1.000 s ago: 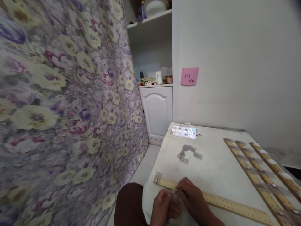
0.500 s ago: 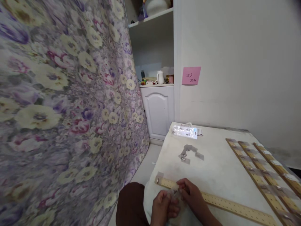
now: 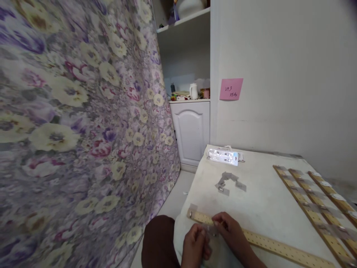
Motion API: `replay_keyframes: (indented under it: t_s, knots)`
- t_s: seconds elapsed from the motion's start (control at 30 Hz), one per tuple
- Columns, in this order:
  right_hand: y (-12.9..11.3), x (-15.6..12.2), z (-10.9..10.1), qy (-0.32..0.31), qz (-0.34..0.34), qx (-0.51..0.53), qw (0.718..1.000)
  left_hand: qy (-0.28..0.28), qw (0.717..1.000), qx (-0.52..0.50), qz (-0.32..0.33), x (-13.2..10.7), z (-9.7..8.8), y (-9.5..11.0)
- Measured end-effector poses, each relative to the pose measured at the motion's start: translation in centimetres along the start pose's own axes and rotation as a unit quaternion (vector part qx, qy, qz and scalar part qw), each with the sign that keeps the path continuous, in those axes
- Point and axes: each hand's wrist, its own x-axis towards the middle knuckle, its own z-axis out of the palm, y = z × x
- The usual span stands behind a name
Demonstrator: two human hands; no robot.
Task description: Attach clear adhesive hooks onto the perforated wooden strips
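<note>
My left hand is closed at the front edge of the table, its thumb and fingers pinching a small clear plastic piece. A shiny metal bit sits by that plastic, between the hands. My right hand lies over a long pale wooden strip dotted with holes; its thumb and forefinger are drawn together, and what they grip is too small to make out. At the strip's left end sits a see-through square with a metal fitting. More such grey translucent squares lie loosely beyond the hands.
Several wooden strips bearing clear squares lie along the table's right side. A clear package with metal pieces rests at the back left of the white table. My brown-clad knee and a floral curtain are to the left.
The view has shifted slightly, moving everything a little to the right. My hands have drawn slightly apart, so more of the clear plastic and metal bit shows between them.
</note>
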Motion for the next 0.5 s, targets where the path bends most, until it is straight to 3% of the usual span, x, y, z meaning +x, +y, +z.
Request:
replay_keyframes:
  t_s: [0.5]
  knots:
    - [1.1,-0.9,0.1,-0.024,0.025,0.037,0.999,0.007,0.999,-0.028,-0.02,0.2,0.2,-0.5]
